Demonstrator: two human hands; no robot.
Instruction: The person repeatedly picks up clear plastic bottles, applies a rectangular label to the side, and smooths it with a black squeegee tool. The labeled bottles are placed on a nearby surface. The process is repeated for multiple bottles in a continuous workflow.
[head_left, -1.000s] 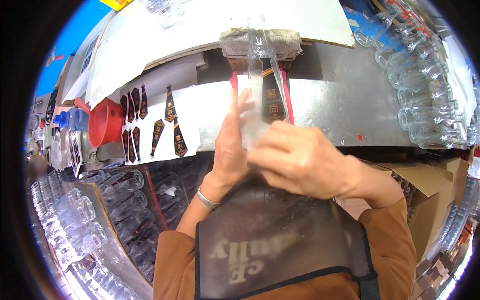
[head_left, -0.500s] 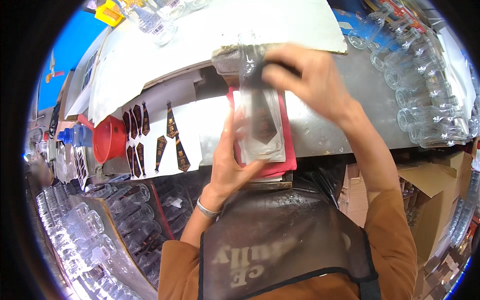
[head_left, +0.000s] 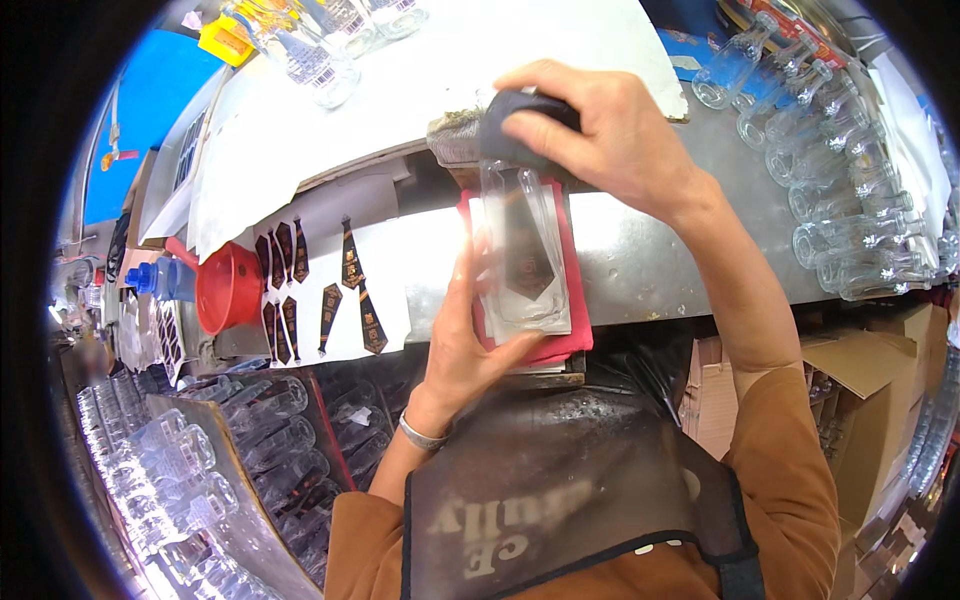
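A clear glass bottle (head_left: 545, 312) lies on a red cloth (head_left: 580, 310), its base toward me. A dark tie-shaped decal (head_left: 528, 255) with a small orange print sits on its upper side. My left hand (head_left: 462, 345) is wrapped along the bottle's left side, thumb across near the base. In my right hand (head_left: 622, 145) is a black flat pad, perhaps a rubber scraper (head_left: 510, 120), gripped between thumb and fingers. It covers the bottle's neck end, so I cannot tell whether it touches the glass.
More tie-shaped decals (head_left: 350, 265) lie on a white sheet (head_left: 392, 310) at left, beside a red plastic scoop (head_left: 228, 288). Glass bottles (head_left: 850, 215) line the right side; others (head_left: 320, 65) stand at the far left. Crated bottles (head_left: 275, 440) and a cardboard box (head_left: 860, 385) are below.
My right hand has shifted slightly left and away from me, bringing the black pad over the bottle's neck. My left hand keeps its hold on the bottle.
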